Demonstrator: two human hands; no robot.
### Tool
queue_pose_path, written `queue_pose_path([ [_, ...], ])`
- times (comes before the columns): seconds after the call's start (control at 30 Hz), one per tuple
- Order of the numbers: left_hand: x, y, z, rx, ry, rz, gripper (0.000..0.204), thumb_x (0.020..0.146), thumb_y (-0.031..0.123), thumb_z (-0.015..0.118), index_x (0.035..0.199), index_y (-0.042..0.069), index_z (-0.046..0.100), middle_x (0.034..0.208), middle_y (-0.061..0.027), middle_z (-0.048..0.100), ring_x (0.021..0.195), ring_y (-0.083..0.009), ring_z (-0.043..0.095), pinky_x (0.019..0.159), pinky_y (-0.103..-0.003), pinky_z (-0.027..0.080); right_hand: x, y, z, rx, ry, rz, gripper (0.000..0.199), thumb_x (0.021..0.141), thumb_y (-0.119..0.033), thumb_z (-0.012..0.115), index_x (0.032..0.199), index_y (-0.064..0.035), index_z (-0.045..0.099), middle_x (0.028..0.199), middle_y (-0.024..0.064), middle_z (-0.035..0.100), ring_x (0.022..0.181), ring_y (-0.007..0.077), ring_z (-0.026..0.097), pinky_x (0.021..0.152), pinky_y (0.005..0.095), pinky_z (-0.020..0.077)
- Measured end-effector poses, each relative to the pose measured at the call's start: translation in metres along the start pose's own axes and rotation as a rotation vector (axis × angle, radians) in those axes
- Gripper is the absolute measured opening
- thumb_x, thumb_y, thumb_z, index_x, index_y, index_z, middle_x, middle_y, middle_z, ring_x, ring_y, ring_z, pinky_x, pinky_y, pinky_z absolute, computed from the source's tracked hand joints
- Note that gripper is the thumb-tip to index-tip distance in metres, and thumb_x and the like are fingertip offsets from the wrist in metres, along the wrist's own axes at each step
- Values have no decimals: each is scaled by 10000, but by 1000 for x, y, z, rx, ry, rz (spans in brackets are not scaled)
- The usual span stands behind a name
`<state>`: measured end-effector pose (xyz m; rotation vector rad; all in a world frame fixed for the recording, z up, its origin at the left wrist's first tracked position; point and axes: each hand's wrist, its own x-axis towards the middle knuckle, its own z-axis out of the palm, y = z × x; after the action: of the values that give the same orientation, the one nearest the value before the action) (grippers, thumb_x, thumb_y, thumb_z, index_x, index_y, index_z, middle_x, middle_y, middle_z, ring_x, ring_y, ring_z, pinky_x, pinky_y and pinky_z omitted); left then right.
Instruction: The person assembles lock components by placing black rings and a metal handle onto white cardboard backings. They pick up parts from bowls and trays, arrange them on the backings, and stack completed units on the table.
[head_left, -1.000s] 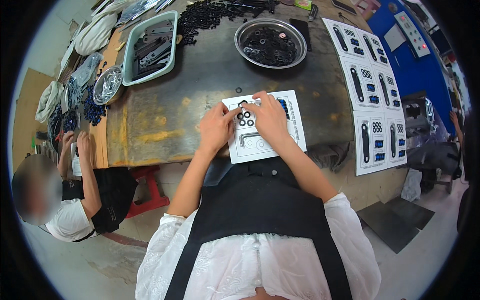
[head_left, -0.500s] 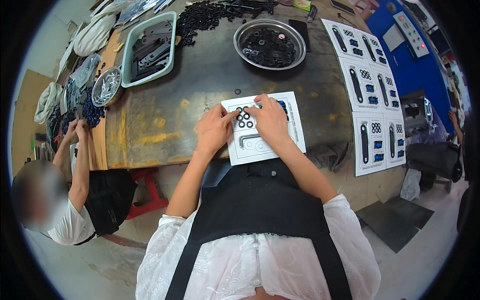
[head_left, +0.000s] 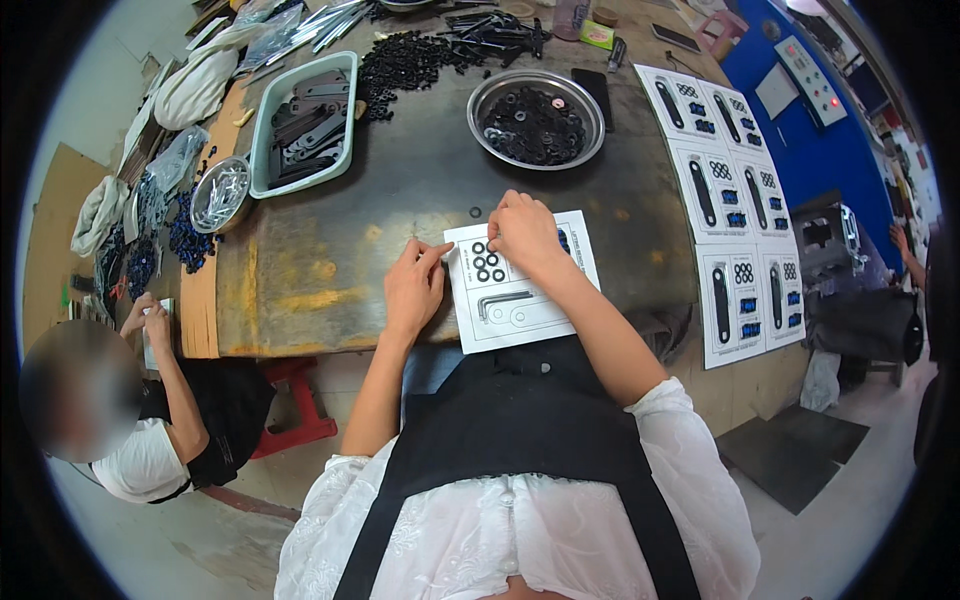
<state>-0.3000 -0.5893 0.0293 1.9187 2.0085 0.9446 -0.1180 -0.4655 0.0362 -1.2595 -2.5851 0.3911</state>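
A white printed sheet (head_left: pixel 520 305) lies at the near edge of the worn table (head_left: pixel 330 270) in front of me. Several black washers (head_left: pixel 488 262) sit in rows on its upper left part. Lower down, a black hex key and a flat bar (head_left: pixel 505 305) lie on it. My left hand (head_left: pixel 415 288) rests flat at the sheet's left edge, its fingertips touching the corner. My right hand (head_left: pixel 525 232) is curled over the sheet's top, fingertips down beside the washers; what they pinch is hidden. One loose washer (head_left: pixel 475 212) lies just beyond the sheet.
A steel bowl of black washers (head_left: pixel 535 122) stands beyond the sheet. A green tray of black plates (head_left: pixel 303 122) and a small bowl of screws (head_left: pixel 220 194) are at the far left. Filled sheets (head_left: pixel 728 200) line the right side. A seated co-worker (head_left: pixel 150 440) works at the lower left.
My left hand has slid left off the washers to the sheet's edge, uncovering them. My right hand has stayed near the top. The co-worker's raised arm has come down.
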Motion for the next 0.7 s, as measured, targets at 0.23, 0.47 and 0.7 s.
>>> queue_pose_path([
  [0.23,-15,-16,-1,-79,65,-77,258,878,31,620,1081,121,751,924,-70,615,768,-258,639,689,-375,506,13,5,-14,69,-268,118,167,751,-221,828,834,-92,763,1004,122,654,984,324,658,861,441,529],
  [0.47,-17,-18,4,-59,87,-63,234,880,28,618,1040,117,764,903,-75,617,759,-260,626,692,-366,500,36,8,11,310,108,143,187,834,-186,760,976,-90,686,999,118,653,956,337,664,811,448,539],
  [0.7,-18,-19,5,-75,101,-69,230,865,26,615,1016,110,767,895,-82,607,778,-274,616,697,-382,492,53,4,15,231,-44,126,194,728,-179,822,863,-96,710,905,101,697,874,316,694,766,431,551],
])
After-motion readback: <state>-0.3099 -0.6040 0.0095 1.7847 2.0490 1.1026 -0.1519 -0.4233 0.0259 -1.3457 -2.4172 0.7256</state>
